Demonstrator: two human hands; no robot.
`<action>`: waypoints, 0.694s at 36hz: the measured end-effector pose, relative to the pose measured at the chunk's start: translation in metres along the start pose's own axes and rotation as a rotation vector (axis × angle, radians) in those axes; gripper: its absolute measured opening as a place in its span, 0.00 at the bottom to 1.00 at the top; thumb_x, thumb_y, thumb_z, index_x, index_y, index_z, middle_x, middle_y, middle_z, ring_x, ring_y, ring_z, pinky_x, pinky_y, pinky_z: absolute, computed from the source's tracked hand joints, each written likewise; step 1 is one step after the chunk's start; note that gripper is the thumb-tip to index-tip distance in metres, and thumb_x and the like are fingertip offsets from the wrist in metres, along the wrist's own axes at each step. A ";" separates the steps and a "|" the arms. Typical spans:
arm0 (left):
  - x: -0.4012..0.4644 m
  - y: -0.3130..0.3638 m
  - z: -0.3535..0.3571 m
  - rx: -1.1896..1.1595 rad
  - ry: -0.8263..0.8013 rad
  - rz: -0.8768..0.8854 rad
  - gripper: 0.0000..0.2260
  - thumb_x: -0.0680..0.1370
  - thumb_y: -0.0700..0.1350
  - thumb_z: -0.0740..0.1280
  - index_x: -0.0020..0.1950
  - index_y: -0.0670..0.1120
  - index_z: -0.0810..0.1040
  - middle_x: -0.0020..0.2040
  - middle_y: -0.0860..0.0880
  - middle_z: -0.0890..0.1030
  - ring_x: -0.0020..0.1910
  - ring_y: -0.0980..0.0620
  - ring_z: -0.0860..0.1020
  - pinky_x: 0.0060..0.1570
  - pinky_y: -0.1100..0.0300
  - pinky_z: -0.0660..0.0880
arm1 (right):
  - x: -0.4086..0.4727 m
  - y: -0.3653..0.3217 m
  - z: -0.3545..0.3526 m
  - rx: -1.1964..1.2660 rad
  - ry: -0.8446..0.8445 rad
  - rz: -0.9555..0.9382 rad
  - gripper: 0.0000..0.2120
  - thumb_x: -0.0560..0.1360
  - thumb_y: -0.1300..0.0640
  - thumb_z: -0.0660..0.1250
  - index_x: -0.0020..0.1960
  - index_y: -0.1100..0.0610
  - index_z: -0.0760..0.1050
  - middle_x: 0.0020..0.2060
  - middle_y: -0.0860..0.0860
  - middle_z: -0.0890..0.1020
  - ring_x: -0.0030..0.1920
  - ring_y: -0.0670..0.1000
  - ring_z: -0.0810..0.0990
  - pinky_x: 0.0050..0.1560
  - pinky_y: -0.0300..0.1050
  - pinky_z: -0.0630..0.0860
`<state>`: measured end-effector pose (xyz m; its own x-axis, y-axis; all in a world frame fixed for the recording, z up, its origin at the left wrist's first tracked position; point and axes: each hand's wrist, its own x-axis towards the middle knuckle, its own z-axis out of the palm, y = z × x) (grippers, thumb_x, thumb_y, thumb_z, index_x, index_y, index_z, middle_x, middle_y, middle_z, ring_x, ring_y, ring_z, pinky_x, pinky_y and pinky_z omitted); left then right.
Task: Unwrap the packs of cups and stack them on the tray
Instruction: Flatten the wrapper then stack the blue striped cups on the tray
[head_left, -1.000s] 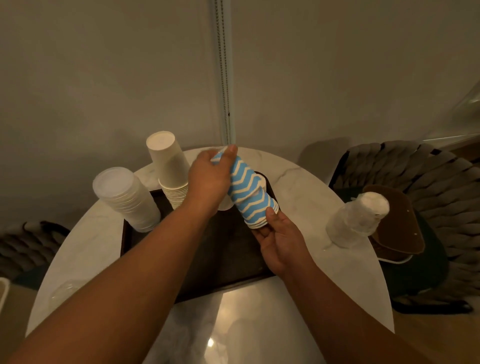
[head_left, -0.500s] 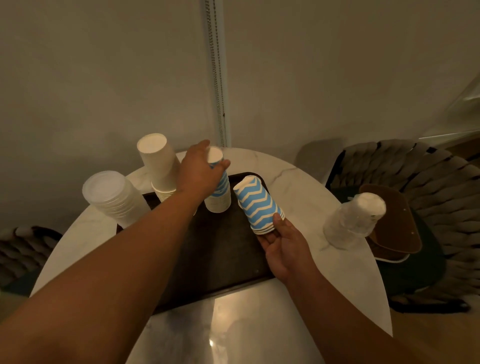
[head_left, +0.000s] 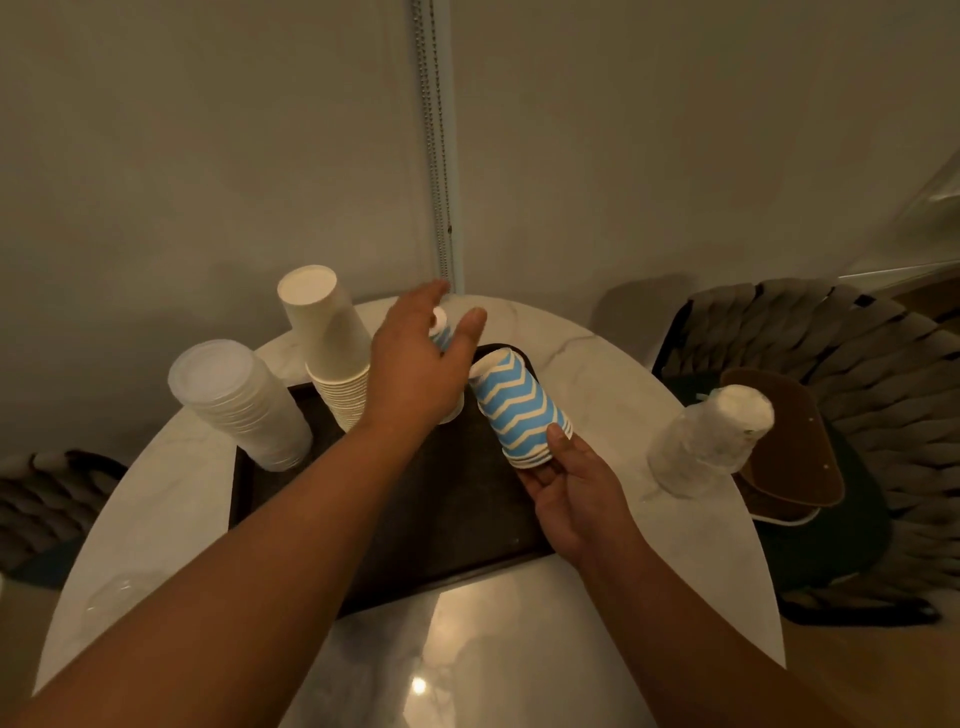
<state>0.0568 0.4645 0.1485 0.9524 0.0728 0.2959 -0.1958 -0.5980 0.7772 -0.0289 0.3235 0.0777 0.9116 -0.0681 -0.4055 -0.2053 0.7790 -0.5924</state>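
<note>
A dark tray (head_left: 447, 519) lies on the round marble table (head_left: 613, 395). My right hand (head_left: 576, 493) grips the rim end of a tilted stack of blue zigzag cups (head_left: 519, 410) above the tray. My left hand (head_left: 415, 374) hovers with fingers spread just over a small upside-down blue zigzag cup stack (head_left: 442, 338) standing on the tray, mostly hidden behind the hand. A tall upside-down stack of plain white cups (head_left: 327, 338) stands on the tray's far left. A stack of clear plastic cups (head_left: 239, 405) leans at the tray's left edge.
A wrapped pack of cups (head_left: 711, 436) stands on the table at the right. A woven chair (head_left: 841, 395) with a brown object sits beyond the table's right side. Another chair (head_left: 47, 499) shows at the left. A bead chain (head_left: 439, 156) hangs on the wall.
My left hand set a few zigzag cups upside down on the tray beside the white stack and has opened above them. My right hand keeps the remaining zigzag stack, lowered slightly.
</note>
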 end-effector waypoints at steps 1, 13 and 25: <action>-0.007 0.002 0.003 -0.034 -0.032 -0.057 0.27 0.77 0.57 0.68 0.72 0.46 0.70 0.68 0.46 0.75 0.66 0.49 0.74 0.66 0.48 0.72 | -0.001 0.000 0.001 -0.006 -0.008 -0.002 0.16 0.70 0.57 0.65 0.58 0.58 0.76 0.48 0.54 0.86 0.49 0.52 0.85 0.57 0.49 0.78; -0.025 0.003 0.015 -0.227 -0.115 -0.426 0.25 0.78 0.58 0.67 0.69 0.44 0.74 0.62 0.49 0.78 0.60 0.53 0.76 0.60 0.57 0.73 | -0.010 0.004 0.011 -0.064 -0.127 0.004 0.18 0.72 0.55 0.63 0.60 0.59 0.75 0.53 0.54 0.84 0.53 0.53 0.84 0.57 0.47 0.78; -0.008 0.015 0.003 -0.080 -0.127 -0.395 0.21 0.78 0.60 0.64 0.60 0.44 0.76 0.53 0.50 0.78 0.55 0.50 0.77 0.57 0.54 0.74 | -0.006 0.005 0.004 -0.068 -0.093 -0.030 0.16 0.72 0.58 0.63 0.60 0.58 0.76 0.54 0.54 0.84 0.54 0.52 0.83 0.59 0.46 0.77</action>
<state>0.0465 0.4524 0.1560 0.9781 0.1821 -0.1004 0.1775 -0.4796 0.8593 -0.0339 0.3297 0.0798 0.9463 -0.0301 -0.3219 -0.1980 0.7333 -0.6504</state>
